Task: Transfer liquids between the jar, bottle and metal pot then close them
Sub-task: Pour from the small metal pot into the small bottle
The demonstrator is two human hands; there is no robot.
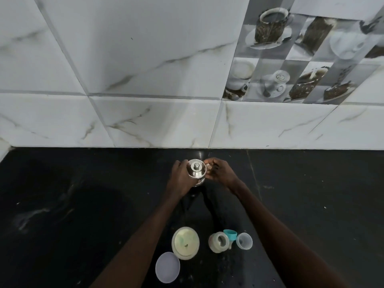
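1. Metal pot (196, 170), lid on, sits on the black surface (311, 204) close to the tiled wall (145, 121).
2. Left hand (180, 175) wraps the pot's left side, fingers curled against it.
3. Right hand (218, 170) is at the pot's right side, fingers pinched narrow at the rim; what they grip is unclear.
4. Nearer than the pot: open jar (185, 243) with its loose lid (167, 267) just beside.
5. Right of the jar: open bottle (219, 242), teal ring (230, 234), clear cap (244, 241).
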